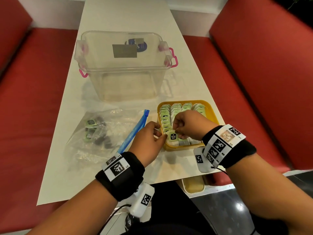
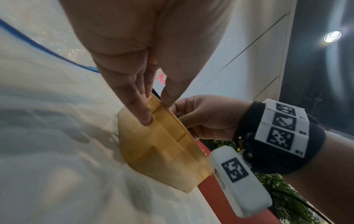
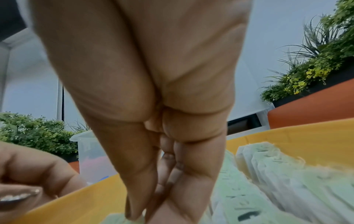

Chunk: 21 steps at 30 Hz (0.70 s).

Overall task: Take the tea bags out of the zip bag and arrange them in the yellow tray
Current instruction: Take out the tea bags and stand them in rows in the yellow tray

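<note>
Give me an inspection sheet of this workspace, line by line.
Surface: white table, crumpled zip bag lying left.
Job's things: yellow tray nearly full of tea bags; several remain in the zip bag.
Clutter: clear storage box with pink latches, behind.
Grippers: left hand steadies the tray's near corner; right hand pinches a tea bag in the tray.
Cables: thin black leads at both wristbands.
Surroundings: red benches, plants.

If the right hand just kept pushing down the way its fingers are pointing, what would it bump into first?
Most likely the tea bag at its fingertips: the right hand points down into the near left corner of the yellow tray. Whether the fingers already touch it is unclear.
</note>
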Motion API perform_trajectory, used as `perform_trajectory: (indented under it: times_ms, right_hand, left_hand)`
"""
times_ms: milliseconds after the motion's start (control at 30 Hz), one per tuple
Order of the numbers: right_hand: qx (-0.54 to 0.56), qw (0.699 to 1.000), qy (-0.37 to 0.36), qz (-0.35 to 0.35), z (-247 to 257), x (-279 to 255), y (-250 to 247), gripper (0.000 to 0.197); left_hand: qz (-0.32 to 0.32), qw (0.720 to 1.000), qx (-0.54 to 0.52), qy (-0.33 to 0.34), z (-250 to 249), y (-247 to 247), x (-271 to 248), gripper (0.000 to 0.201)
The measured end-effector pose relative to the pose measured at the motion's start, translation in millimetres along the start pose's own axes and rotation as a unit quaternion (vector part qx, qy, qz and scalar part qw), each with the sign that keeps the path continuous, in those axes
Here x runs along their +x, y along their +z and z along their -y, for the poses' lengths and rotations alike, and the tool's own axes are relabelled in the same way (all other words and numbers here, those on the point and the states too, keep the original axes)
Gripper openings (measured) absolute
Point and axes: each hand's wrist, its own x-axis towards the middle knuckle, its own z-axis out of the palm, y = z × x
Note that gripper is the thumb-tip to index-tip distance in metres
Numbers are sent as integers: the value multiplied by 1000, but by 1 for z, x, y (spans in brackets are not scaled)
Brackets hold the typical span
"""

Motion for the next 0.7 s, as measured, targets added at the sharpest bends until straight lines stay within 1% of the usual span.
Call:
perform_trajectory:
  times_ms: [133,200,267,333,433,500,533,600,633,700]
  right_hand:
    - [-7,999,4,-33,3,-6,-9,6]
    - [-17,998,-11,-65,8,-14,-17,5]
    - [-18,995,-42,-83,20,-24,-21,6]
    - [-11,995,-71,-69,37,-31,-18,8]
    - [-45,993,-108,-9,65,-34,0,17]
    - [-111,985,-131,21,78,-30,16,20]
    - [-145,979,-139,27,82,-29,23,21]
    - [-179,972,-147,30,87,-27,33,22]
    - [-185,971,-148,28,88,-26,37,22]
    - [-195,969,-153,25,90,-26,42,25]
  left_hand:
    - [22,1000,16,5,-4,-5,-9,29]
    - [41,999,23,24,-11,-14,-18,31]
    - [37,998,0,57,-21,-31,-28,29]
    - [-5,995,-39,88,-30,-55,-37,24]
    - [-112,987,-63,98,-29,-96,-42,14]
    - [-190,978,-28,88,-13,-124,-40,10]
    - [-227,971,7,79,-1,-137,-38,10]
    - [-279,955,90,37,30,-159,-34,14]
    - [-281,951,125,0,48,-167,-32,16]
    - [-249,952,160,-78,76,-175,-30,23]
